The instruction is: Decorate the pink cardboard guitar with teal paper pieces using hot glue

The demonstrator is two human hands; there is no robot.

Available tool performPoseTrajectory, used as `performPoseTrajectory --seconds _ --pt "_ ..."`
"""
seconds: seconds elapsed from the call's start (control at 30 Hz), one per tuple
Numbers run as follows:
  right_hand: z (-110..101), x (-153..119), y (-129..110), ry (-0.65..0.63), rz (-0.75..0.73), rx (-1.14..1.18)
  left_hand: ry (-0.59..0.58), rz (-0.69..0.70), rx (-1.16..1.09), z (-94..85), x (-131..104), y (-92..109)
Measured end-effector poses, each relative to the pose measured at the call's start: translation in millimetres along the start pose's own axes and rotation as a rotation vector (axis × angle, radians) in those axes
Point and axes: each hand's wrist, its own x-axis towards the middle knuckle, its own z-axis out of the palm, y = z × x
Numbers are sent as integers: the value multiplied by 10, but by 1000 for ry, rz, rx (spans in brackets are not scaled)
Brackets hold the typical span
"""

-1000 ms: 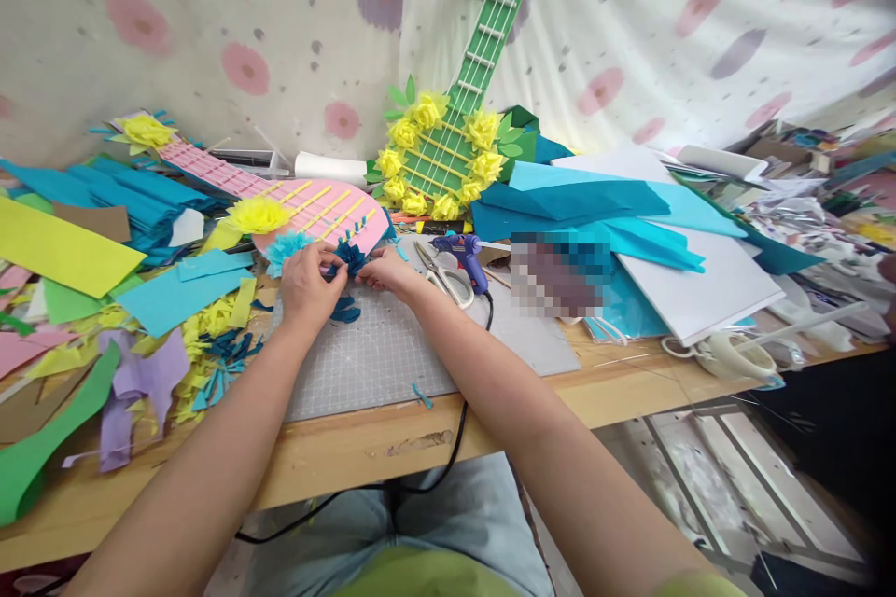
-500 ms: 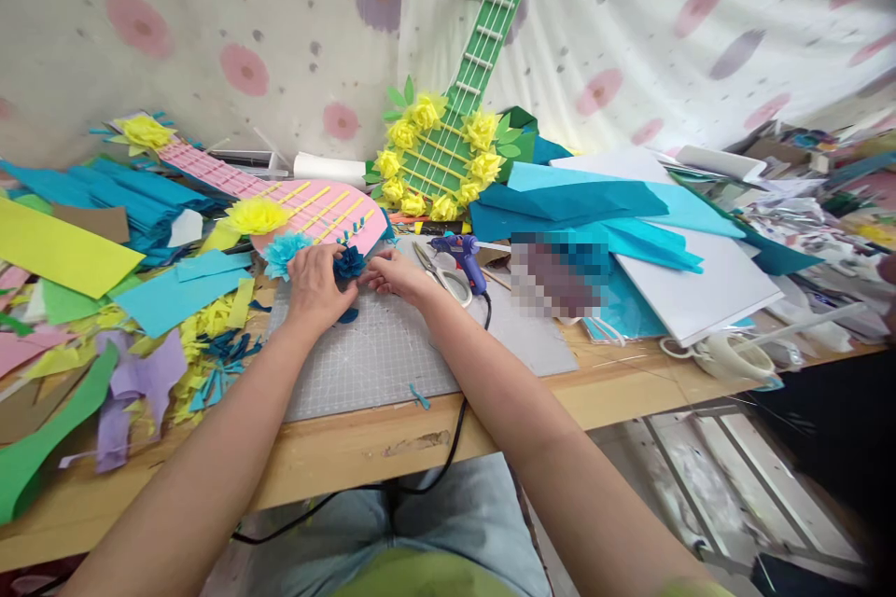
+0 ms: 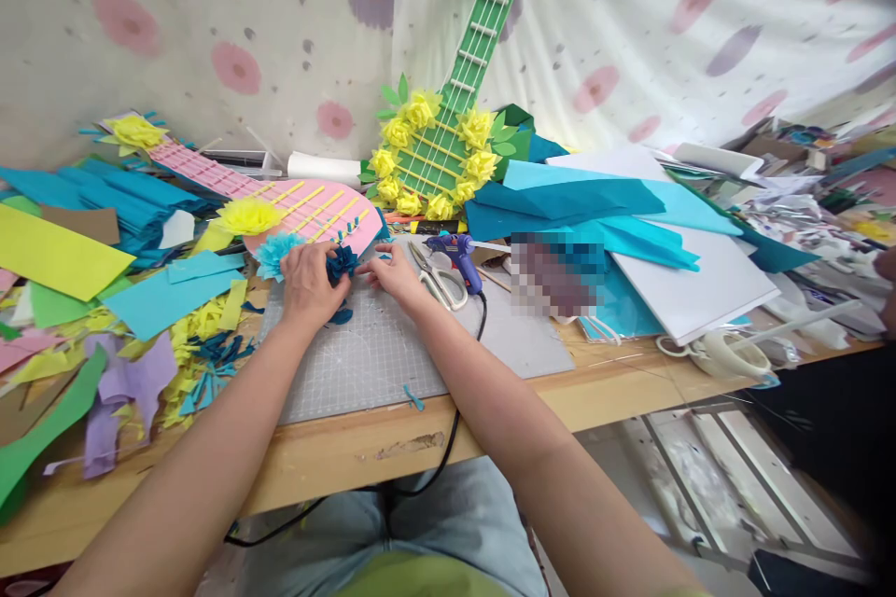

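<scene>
A dark blue paper flower [image 3: 342, 263] stands at the lower edge of a pink paper lute [image 3: 343, 205]. My left hand [image 3: 308, 284] curls round the flower's left side and grips it. From the right, my right hand [image 3: 392, 272] points its fingers at the flower. Those fingers are apart, with nothing seen in them, and a fingertip is at the petals. A light blue paper flower [image 3: 276, 254] sits just left of my left hand, below a yellow paper flower [image 3: 248, 216] on the lute. Under my left hand lies a dark blue scrap [image 3: 342, 315].
Scissors [image 3: 448, 287] and a corded purple glue gun [image 3: 458, 256] lie on the grey cutting mat [image 3: 392, 364], right of my hands. Behind stands a green lute [image 3: 438, 154] with yellow flowers. Paper scraps [image 3: 189, 298] cover the left; blue sheets [image 3: 574, 205] and a cup [image 3: 735, 354] are on the right.
My right hand's fingers have spread, with one stretched toward the dark blue flower. My left hand stays on the flower. The whole view has shifted slightly.
</scene>
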Motion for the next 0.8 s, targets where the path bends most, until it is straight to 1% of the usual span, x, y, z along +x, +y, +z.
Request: performPoseTrajectory --seconds 0.1,0.23,0.4,0.53,0.7,0.8 --pt "17 11 17 15 -46 -52 3 22 7 2 -8 2" --pt "50 37 34 13 -38 -63 -2 27 27 16 -12 8" --pt "82 51 37 -2 -20 -6 4 -6 20 25 -2 -12" --pt "91 7 -15 9 8 48 11 -3 -1 22 5 -22" --pt "76 -32 -70 -4 109 184 46 -17 -50 2 -17 -14" --pt "33 -27 -64 7 120 237 90 -12 -75 -52 -42 -47"
